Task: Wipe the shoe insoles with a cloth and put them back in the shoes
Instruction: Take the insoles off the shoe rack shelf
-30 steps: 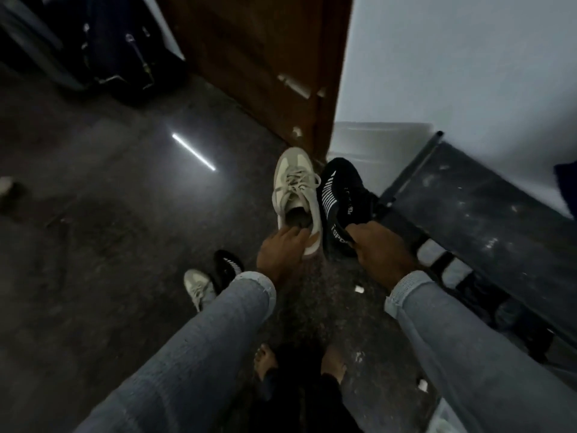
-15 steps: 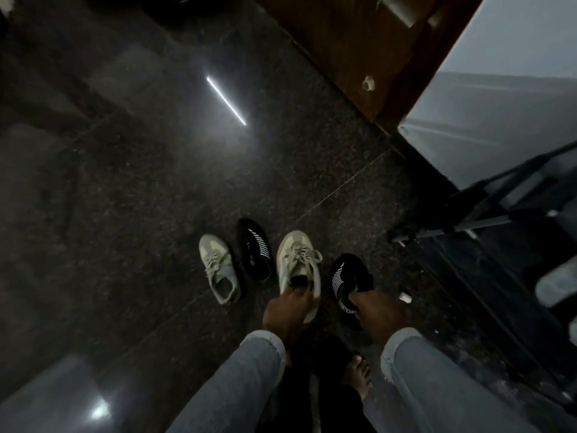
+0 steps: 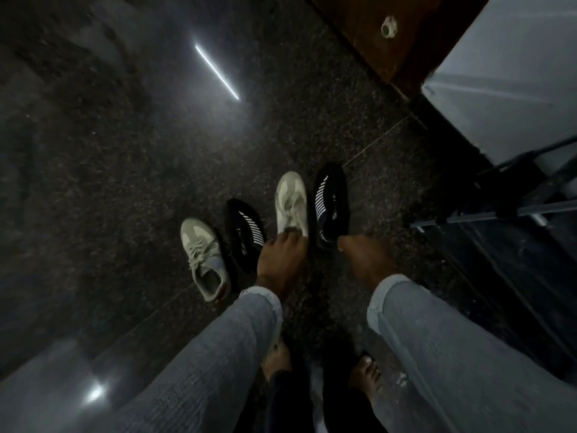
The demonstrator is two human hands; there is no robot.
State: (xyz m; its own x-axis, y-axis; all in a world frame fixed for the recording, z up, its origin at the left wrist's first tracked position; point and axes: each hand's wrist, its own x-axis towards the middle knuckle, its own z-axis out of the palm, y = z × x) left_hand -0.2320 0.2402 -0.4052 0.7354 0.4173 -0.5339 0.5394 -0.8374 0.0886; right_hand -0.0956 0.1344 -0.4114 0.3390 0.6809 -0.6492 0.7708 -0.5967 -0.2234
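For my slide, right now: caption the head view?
Left hand grips beige sneaker, right hand grips black shoe.

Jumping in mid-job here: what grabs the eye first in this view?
Four shoes in a row on the dark floor: a pale sneaker, a black striped shoe, another pale sneaker and another black striped shoe. The left hand grips the heel of the second pale sneaker, and the right hand the heel of the far-right black shoe. A bright light streak reflects off the floor above them.
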